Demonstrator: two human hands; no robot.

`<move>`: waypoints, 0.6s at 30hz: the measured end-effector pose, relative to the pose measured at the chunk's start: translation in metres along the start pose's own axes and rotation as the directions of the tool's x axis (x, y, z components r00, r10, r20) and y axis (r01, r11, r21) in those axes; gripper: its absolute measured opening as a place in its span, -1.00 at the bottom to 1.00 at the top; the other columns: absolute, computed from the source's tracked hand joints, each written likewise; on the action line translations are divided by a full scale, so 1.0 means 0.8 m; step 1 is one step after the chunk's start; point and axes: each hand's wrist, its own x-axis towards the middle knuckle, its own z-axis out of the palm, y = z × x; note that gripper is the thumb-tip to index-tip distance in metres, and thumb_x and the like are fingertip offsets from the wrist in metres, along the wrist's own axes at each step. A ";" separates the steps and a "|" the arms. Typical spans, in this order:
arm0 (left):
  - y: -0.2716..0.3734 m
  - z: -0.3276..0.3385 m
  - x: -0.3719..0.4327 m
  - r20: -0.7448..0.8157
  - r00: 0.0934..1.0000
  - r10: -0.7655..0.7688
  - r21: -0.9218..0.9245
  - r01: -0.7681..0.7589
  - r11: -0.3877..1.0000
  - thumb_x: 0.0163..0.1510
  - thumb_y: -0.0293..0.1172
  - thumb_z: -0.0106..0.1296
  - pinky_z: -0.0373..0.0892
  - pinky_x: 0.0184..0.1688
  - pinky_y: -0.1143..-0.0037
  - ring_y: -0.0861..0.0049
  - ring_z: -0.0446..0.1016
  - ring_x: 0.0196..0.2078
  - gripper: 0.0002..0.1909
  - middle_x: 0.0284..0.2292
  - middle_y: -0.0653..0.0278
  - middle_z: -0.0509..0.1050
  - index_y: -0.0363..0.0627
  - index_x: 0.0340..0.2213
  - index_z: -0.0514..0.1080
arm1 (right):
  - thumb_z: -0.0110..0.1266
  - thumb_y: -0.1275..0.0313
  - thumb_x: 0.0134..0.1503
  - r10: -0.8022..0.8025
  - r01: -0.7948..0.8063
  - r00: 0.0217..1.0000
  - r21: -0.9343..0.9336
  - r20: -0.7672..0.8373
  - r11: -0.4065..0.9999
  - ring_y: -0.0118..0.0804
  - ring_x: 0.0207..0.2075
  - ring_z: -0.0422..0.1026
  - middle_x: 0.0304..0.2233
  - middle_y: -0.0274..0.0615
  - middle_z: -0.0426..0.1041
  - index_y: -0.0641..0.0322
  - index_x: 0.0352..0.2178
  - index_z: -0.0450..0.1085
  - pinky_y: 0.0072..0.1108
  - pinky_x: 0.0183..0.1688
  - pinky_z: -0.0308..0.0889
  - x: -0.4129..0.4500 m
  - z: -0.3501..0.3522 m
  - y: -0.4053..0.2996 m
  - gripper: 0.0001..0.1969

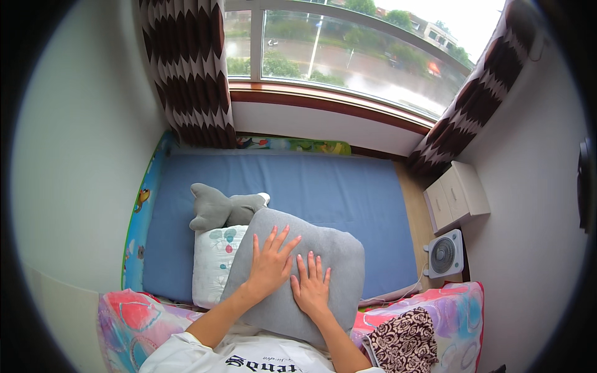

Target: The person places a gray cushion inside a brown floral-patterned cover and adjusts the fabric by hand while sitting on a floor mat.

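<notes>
A large grey plush cushion (336, 256) lies tilted in front of my body. My left hand (271, 265) rests flat on its upper middle with the fingers spread. To the right of it and slightly lower, my right hand (311, 286) also lies on the cushion, palm down, fingers a little apart. Partly under the cushion's left side is a white pillow (210, 270) with a leaf print. Beyond that pillow, a grey stuffed toy (212, 207) lies on the blue bed sheet (317, 186).
A padded cartoon bumper (135, 233) lines the left wall. At the right stand a box fan (444, 254) and a small white cabinet (459, 193). Patterned curtains (189, 70) flank the window. A brown rose-print cloth (406, 340) lies on the colourful bedding (459, 317) near me.
</notes>
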 end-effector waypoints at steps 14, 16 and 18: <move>-0.165 0.055 -0.097 0.183 0.904 -0.386 -0.336 0.427 0.840 0.29 -0.05 -0.02 0.02 0.40 -0.09 -0.04 0.06 0.45 -0.29 0.42 -0.04 0.07 0.17 0.40 0.12 | -0.04 0.01 0.34 0.507 -0.511 0.855 0.011 0.108 0.860 0.13 0.48 -0.01 0.47 -0.03 0.04 -0.08 0.44 0.05 0.19 0.43 -0.21 -0.066 -0.055 0.121 -0.30; -0.157 0.032 -0.080 0.168 0.903 -0.396 -0.288 0.429 0.856 0.29 -0.06 -0.02 0.03 0.40 -0.07 -0.06 0.08 0.44 -0.28 0.40 -0.10 0.08 0.10 0.40 0.12 | -0.07 0.04 0.37 0.466 -0.465 0.883 -0.037 0.050 0.884 0.20 0.47 -0.01 0.46 0.02 0.05 0.00 0.42 0.07 0.15 0.43 -0.17 -0.038 -0.058 0.126 -0.32; -0.100 -0.015 -0.029 -0.053 0.989 -0.140 0.002 0.140 0.990 0.30 -0.10 -0.02 0.01 0.42 -0.04 0.01 0.09 0.45 -0.31 0.40 -0.01 0.13 0.01 0.38 0.15 | -0.08 0.05 0.38 0.283 -0.283 0.959 0.035 0.004 0.959 0.21 0.47 -0.01 0.45 0.04 0.06 0.02 0.41 0.09 0.12 0.43 -0.15 0.011 -0.084 0.094 -0.35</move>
